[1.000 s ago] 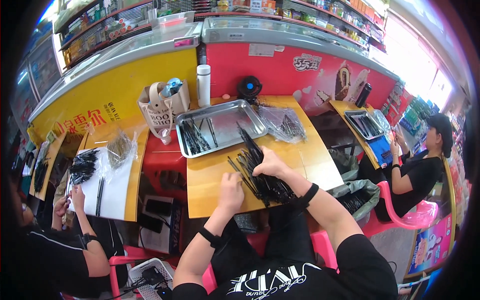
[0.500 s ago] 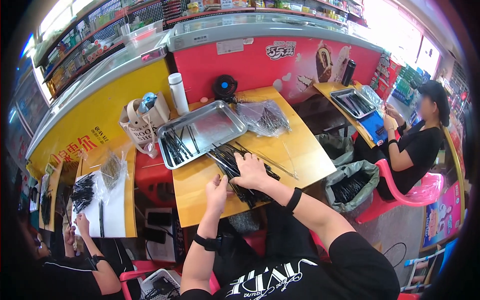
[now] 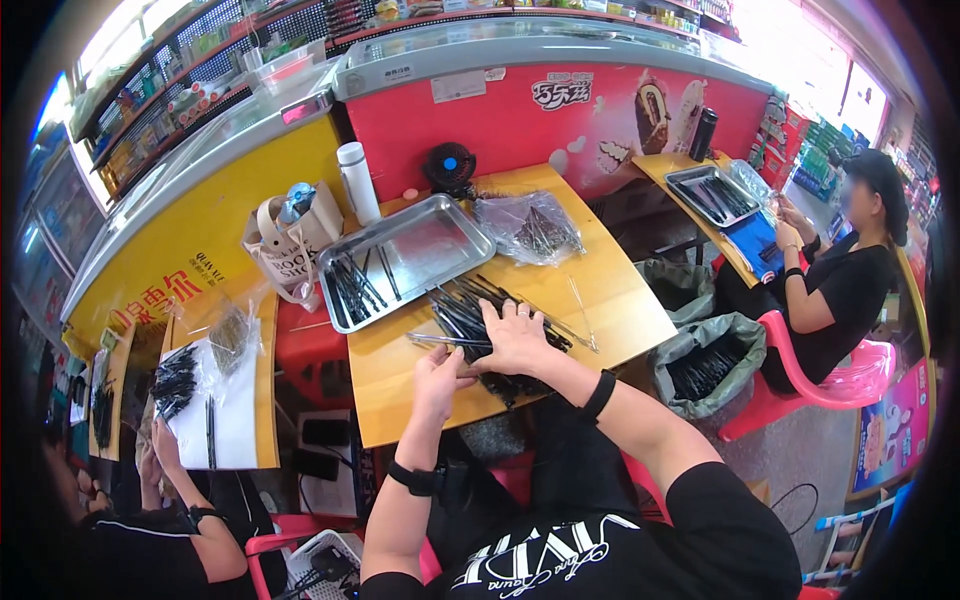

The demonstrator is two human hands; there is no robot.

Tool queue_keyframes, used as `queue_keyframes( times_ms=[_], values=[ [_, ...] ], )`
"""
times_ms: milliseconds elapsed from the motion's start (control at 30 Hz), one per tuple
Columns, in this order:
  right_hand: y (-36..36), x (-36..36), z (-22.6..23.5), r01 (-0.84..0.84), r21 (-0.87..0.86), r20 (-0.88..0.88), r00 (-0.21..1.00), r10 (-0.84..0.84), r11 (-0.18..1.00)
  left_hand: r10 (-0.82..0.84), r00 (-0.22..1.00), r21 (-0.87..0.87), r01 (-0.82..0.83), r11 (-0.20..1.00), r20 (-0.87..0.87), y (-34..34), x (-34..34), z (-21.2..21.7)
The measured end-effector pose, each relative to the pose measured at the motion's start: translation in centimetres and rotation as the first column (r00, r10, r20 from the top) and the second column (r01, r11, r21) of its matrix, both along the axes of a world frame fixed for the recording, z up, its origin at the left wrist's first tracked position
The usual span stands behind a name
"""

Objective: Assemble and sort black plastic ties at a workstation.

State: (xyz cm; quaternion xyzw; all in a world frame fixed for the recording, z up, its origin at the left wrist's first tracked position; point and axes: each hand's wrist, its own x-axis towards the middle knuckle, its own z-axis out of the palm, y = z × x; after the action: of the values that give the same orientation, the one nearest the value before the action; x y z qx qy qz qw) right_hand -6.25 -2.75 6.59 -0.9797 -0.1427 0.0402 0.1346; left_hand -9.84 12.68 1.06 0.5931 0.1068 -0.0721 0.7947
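Black sticks (image 3: 460,313): skinny, glossy messy heap
Right hand (image 3: 515,340): splayed, hiding some
Left hand (image 3: 438,382): curled, can't tell if gripping
Far side: shiny metal tray (image 3: 430,236), crinkly bag (image 3: 505,222)

White bottle (image 3: 359,184) beside tote bag (image 3: 291,243)

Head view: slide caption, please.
Right hand spread over a pile of thin black sticks, left hand at its left edge, metal tray beyond.

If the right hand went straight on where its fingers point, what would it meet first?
More of the black sticks under the right hand come first; beyond them, probably the metal tray, though depth is hard to judge.
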Motion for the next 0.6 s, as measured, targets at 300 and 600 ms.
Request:
queue_keyframes(
  times_ms=[300, 600],
  values=[
    [-0.9, -0.5, -0.8, -0.261, -0.109, 0.089, 0.958, 0.271, 0.959, -0.051, 0.996, -0.147, 0.04, 0.988, -0.077, 0.2, -1.0, 0.7],
    [0.1, 2.4, -0.2, -0.622, -0.1, -0.024, 0.782, 0.623, 0.777, -0.015, 0.993, -0.388, -0.031, 0.921, -0.114, 1.5, -5.1, 1.5]
  ],
)
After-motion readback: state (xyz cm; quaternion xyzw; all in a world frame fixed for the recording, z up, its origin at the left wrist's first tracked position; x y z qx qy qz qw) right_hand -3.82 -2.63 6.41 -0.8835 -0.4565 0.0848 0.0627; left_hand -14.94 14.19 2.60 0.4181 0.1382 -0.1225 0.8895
